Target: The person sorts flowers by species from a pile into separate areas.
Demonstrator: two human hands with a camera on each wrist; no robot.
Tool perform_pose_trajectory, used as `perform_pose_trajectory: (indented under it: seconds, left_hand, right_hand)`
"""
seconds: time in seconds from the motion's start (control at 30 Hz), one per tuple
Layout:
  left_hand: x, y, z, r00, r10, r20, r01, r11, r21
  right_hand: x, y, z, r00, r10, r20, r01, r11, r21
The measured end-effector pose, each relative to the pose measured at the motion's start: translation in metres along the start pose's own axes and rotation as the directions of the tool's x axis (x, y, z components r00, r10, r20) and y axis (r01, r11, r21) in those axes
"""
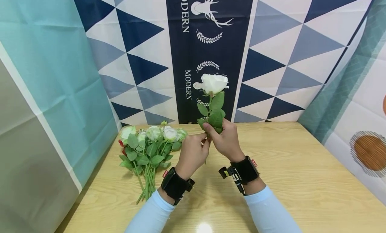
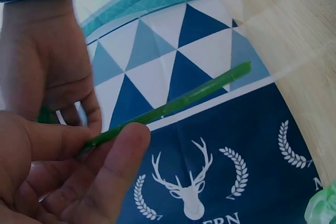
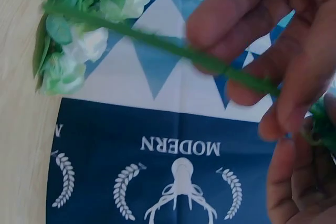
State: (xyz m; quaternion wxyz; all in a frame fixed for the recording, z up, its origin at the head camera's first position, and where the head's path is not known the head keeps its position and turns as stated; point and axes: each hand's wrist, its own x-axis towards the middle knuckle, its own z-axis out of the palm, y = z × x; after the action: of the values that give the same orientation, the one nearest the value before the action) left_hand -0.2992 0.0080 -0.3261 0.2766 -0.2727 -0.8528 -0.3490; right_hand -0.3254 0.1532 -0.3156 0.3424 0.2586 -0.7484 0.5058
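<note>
A single white rose (image 1: pixel 214 83) stands upright above the table, its green leaves (image 1: pixel 215 118) just under the bloom. My right hand (image 1: pixel 227 140) grips it high on the stem, with the thumb against the leaves. Just below, my left hand (image 1: pixel 193 152) pinches the same stem between thumb and fingers. In the left wrist view the bare green stem (image 2: pixel 194 95) runs out past the fingers to its cut end. The right wrist view shows the stem (image 3: pixel 157 40) slanting across, slightly blurred, with both hands close together on it.
A bunch of white and pale green roses (image 1: pixel 153 134) lies on the left of the wooden table (image 1: pixel 286 179), stems toward me. A little red shows at its left edge. Behind the table hangs a patterned cloth (image 1: pixel 144 62) with triangles and deer heads.
</note>
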Motion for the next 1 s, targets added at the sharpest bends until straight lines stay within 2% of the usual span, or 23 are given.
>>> perform_pose_trajectory:
  seconds: [0.27,0.43,0.73,0.87,1.0]
  left_hand:
    - [0.002,-0.001,-0.004,1.0,-0.026,0.007,0.025,0.999,0.026]
    - [0.002,-0.004,-0.005,0.997,-0.057,0.051,0.057,0.998,-0.01]
    - [0.005,-0.016,-0.008,0.995,-0.077,0.07,0.079,0.997,-0.02]
    - [0.006,-0.019,-0.01,0.991,-0.092,0.096,0.094,0.996,-0.012]
    - [0.007,-0.022,-0.009,0.985,-0.132,0.114,0.131,0.991,0.013]
  right_hand:
    - [0.002,-0.006,0.0,0.999,-0.002,-0.043,0.001,1.0,-0.009]
    - [0.001,-0.005,0.001,0.998,-0.023,-0.056,0.023,1.0,-0.001]
    - [0.002,-0.008,-0.001,0.998,-0.057,0.04,0.055,0.998,0.04]
    - [0.003,-0.008,-0.002,0.995,-0.048,0.082,0.046,0.998,0.031]
    - [0.003,-0.008,-0.003,0.988,-0.012,0.154,0.011,1.0,0.009]
